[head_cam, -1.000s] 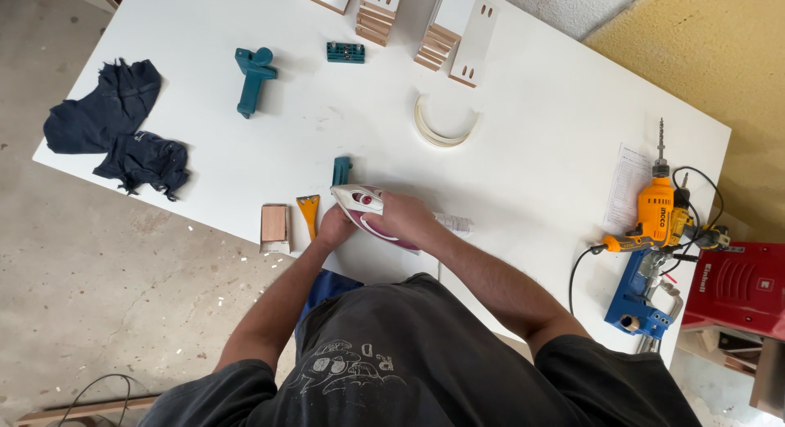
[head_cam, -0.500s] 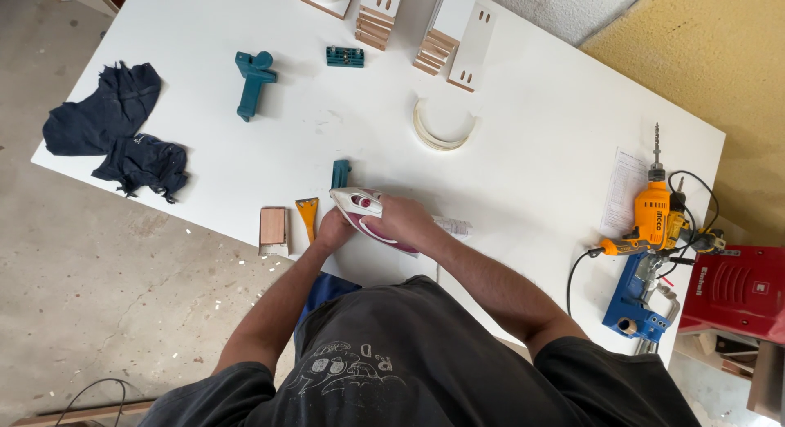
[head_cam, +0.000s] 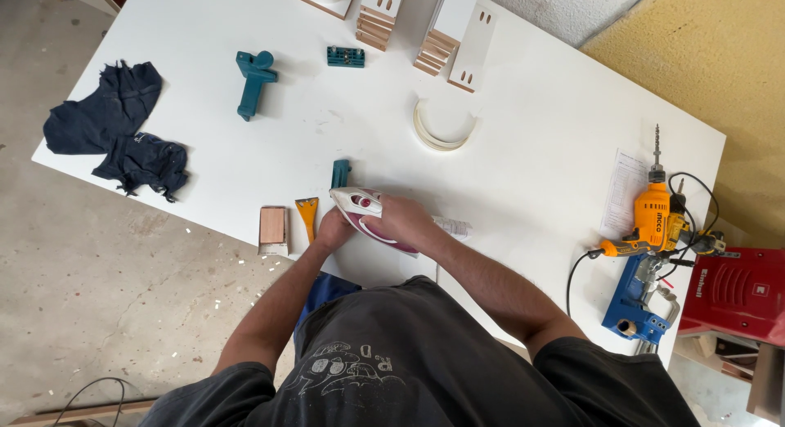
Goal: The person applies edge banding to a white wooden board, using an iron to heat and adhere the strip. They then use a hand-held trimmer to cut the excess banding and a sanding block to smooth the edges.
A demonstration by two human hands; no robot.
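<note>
Your right hand [head_cam: 402, 220] has its grip wrapped over the handle of the white and magenta clothes iron [head_cam: 370, 217], fingers closed around it, and the iron lies at the near edge of the white table [head_cam: 523, 149], its pointed nose aimed away to your left. Your left hand [head_cam: 334, 229] sits just beside the iron's nose at the table edge; its fingers look curled down against the edge, but whether they pinch anything there cannot be told from above.

Keep the iron's sole flat and let its weight do the pressing rather than your wrist; a tilted sole would probably heat only one side of whatever lies under it. Keep the left fingers behind or beside the nose, never ahead of its path.

Mind what surrounds the iron. Just left of its nose lie an orange-handled scraper [head_cam: 307, 214] and a small wooden block [head_cam: 272, 227], close enough to reach without letting go. Touching or nearly touching the nose on the far side is a small teal piece [head_cam: 340, 173]; steer the hot sole clear of it. Farther beyond the iron rests a curved white strip [head_cam: 444, 126], and well to the iron's right the orange drill [head_cam: 654, 219] and its cord sit apart, no hazard to your stroke.
</note>
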